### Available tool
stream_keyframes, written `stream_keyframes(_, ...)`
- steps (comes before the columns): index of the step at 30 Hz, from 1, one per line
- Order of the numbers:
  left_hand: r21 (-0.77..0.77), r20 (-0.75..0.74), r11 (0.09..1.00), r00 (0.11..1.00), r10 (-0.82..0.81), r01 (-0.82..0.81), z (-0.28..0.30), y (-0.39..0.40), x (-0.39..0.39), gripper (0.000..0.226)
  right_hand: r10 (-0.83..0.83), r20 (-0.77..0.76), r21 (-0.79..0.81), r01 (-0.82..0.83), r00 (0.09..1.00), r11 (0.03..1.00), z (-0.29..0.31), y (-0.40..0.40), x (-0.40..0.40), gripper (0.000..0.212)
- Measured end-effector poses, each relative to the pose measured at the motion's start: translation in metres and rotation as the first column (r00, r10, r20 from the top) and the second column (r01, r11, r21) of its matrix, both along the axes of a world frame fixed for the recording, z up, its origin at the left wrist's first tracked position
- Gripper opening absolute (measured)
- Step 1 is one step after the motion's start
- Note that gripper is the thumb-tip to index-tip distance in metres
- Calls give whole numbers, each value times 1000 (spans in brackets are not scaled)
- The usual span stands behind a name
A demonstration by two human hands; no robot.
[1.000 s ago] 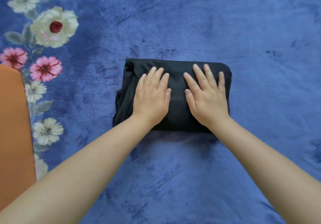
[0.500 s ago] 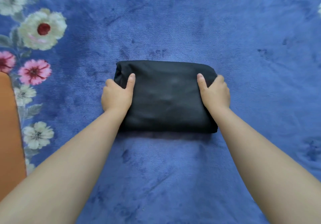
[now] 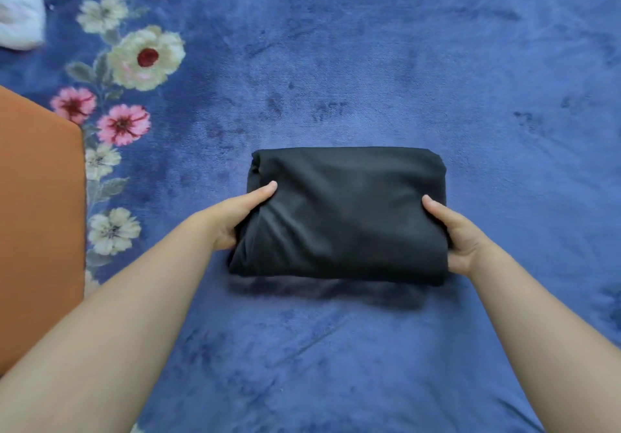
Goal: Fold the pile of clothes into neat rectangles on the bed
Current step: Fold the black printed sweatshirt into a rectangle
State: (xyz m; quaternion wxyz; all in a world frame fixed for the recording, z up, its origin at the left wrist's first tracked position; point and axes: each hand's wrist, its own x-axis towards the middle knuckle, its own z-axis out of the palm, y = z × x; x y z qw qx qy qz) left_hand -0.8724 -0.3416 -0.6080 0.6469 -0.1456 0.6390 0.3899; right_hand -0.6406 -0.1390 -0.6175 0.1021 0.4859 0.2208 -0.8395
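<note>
A black garment point(image 3: 346, 214), folded into a thick rectangle, is held just above the blue bed cover point(image 3: 369, 62); a shadow lies under its near edge. My left hand point(image 3: 235, 217) grips its left end, thumb on top and fingers hidden underneath. My right hand point(image 3: 453, 231) grips the right end the same way, thumb on top, fingers under the fabric.
An orange cloth point(image 3: 37, 214) lies at the left edge of the bed. A white fabric item point(image 3: 18, 5) sits at the top left corner. A band of printed flowers point(image 3: 134, 59) runs down the left side of the blue cover.
Both hands went from pressing flat on top of the black garment to gripping its two ends, and its near edge has lifted off the cover. The view has shifted.
</note>
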Motion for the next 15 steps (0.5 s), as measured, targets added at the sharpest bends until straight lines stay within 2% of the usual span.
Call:
stream_keyframes(3,16,96,1000,995,4,-5,12,-19,14,40,3,25,-50,-2,1000,999,7,-16,18,71)
stream_keyframes(6,32,224,999,974,23,-31,17,-40,27,68,7,25,-36,-6,1000,999,15,-29,31,70)
stream_keyframes(7,21,252,998,967,50,-57,18,-48,33,67,15,20,-30,-14,1000,999,17,-34,33,69)
stream_keyframes(10,7,198,984,964,175,-180,23,-67,47,27,41,6,4,-41,999,999,27,-47,32,69)
stream_keyframes(13,61,113,967,965,238,-245,38,-80,46,15,99,-17,72,-97,995,993,47,-52,14,61)
stream_keyframes(15,108,43,951,957,286,-289,57,-86,39,14,123,-5,148,-121,992,982,66,-54,-5,36)
